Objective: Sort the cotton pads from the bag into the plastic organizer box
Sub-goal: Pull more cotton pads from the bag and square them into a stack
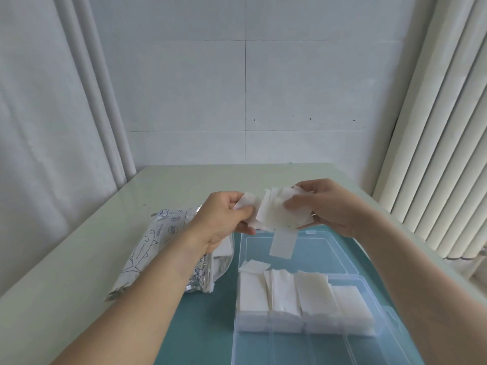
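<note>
At mid-frame, above the clear plastic organizer box, the left hand and right hand both pinch a loose, fanned bunch of white rectangular cotton pads, one pad dangling below. Four stacks already fill the box; the printed foil bag lies at centre left. Squaring the bunch seems underway; next it needs lowering into a compartment.
</note>
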### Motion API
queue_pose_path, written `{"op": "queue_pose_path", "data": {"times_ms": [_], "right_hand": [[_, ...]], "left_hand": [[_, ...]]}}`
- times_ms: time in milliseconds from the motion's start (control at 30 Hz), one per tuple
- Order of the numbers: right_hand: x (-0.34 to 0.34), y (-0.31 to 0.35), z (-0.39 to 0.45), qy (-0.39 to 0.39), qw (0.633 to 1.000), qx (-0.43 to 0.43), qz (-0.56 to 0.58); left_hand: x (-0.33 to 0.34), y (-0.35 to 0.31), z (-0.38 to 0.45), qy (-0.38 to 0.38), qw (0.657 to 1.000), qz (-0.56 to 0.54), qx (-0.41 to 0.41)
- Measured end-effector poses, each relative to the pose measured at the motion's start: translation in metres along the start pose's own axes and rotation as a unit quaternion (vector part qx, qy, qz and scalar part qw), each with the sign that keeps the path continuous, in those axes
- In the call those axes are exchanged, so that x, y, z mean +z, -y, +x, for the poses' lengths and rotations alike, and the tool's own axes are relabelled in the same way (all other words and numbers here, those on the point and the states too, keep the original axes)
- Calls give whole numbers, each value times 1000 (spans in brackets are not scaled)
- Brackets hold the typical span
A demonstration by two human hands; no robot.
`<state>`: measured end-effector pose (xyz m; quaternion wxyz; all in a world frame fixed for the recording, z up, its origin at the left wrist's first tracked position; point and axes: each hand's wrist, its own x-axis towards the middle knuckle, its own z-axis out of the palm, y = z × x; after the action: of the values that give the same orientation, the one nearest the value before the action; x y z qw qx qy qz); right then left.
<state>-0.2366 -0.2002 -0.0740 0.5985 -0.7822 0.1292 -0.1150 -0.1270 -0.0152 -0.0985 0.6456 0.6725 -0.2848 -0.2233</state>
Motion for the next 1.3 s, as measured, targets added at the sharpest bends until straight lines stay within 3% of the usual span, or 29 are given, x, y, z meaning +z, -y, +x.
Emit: {"op": "queue_pose_path", "data": {"times_ms": [100,200,433,600,733,900,1033,1100,1300], "right_hand": [[-6,1,-1,0,1000,-9,-7],[-8,1,-3,10,999,-34,-15],[6,-2,-1,18,995,-88,-30],[15,-2,1,-77,989,-104,-72],[13,-5,1,-101,988,-89,-79],[-1,-1,-1,-112,990,-87,-27],[-17,7,-4,-17,995,-56,75],[-14,6,-4,41,996,-11,77],[2,-2,-2,109,989,74,74]], "left_hand": [[-4,5,2,-57,994,88,31],[-1,5,1,-59,990,116,51],[10,-3,-3,29,992,-108,-56],[7,-6,-5,108,971,-189,-102],[11,-1,-4,38,993,-101,-44],[8,3,1,-43,992,-109,-43],[8,4,2,-84,990,-107,-27],[11,4,2,-86,989,-117,-16],[19,7,5,-150,975,-161,-23]]}}
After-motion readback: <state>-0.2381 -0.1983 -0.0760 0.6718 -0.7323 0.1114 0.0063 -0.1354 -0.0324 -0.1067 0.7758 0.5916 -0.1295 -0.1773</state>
